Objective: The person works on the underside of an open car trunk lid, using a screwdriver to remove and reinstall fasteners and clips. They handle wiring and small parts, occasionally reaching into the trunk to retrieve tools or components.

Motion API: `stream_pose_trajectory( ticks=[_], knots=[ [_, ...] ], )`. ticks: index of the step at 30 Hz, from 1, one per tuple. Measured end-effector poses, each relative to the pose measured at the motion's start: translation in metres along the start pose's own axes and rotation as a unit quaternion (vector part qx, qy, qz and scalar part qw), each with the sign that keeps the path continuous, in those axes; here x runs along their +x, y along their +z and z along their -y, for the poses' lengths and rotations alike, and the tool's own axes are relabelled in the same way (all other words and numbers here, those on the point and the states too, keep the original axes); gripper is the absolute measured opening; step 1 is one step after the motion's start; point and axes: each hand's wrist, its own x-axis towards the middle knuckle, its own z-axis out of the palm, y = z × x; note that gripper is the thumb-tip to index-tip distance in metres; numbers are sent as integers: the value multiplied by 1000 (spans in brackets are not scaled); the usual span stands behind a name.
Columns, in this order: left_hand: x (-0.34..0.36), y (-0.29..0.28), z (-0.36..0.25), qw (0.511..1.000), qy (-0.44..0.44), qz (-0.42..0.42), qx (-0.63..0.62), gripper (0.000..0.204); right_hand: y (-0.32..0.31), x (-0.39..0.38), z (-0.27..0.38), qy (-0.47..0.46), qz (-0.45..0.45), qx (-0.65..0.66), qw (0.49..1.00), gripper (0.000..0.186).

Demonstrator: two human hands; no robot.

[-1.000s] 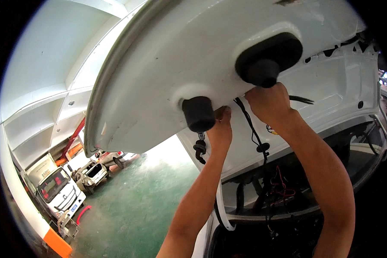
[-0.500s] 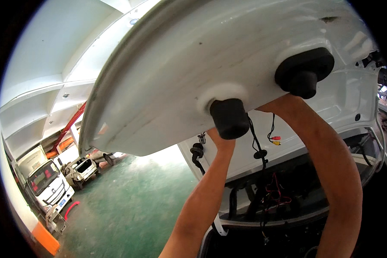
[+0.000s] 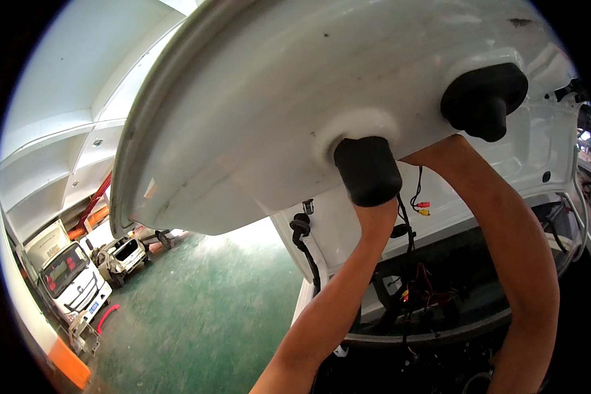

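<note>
A raised white vehicle panel (image 3: 243, 131) fills the upper view, carrying a black rubber buffer (image 3: 368, 172) and a wider black stopper (image 3: 482, 102). My left hand (image 3: 378, 213) reaches up behind the nearer buffer; only its wrist end shows. Past the panel's lower edge goes my right hand (image 3: 440, 154), below the stopper. The fingers of both are hidden, so whatever they touch or hold cannot be seen. Black wires (image 3: 407, 226) hang beside my left wrist. Between the arms dangles a thin cable with red and yellow plugs (image 3: 423, 209).
At the left, a black harness with a grommet (image 3: 300, 224) hangs by the white body. Below lies a dark opening with thin red wires (image 3: 430, 292). A white truck (image 3: 75, 279) and a stripped car body (image 3: 121, 256) stand across the green floor (image 3: 197, 302).
My left hand and forearm have moved right, behind the nearer buffer and close to the hanging wires. The panel and its buffers appear slightly shifted right in the view. My right arm stays raised.
</note>
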Motion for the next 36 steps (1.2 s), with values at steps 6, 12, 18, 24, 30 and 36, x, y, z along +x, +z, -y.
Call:
stream_pose_trajectory(
  ticks=[6, 12, 18, 24, 30, 36],
  knots=[
    [4, 33, -6, 997, 64, -46, 18, 18, -16, -4, -18, 11, 33, 18, 999, 13],
    [5, 29, -15, 985, 149, -69, 55, 15, -1, -3, -19, -46, -80, 16, 996, 15],
    [9, 19, -9, 998, 43, -37, -1, 14, 34, 1, 6, -6, -49, 53, 997, 15],
    [10, 20, -13, 997, 24, 5, -72, 17, 33, -9, 10, 52, -28, 68, 996, 12],
    [3, 4, 21, 996, 4, 19, -87, 27, 40, 7, -9, -41, -131, 60, 989, 13],
    [19, 6, 31, 995, 39, 17, -86, 30, -15, -4, -6, -60, -19, -3, 998, 15]
  ],
)
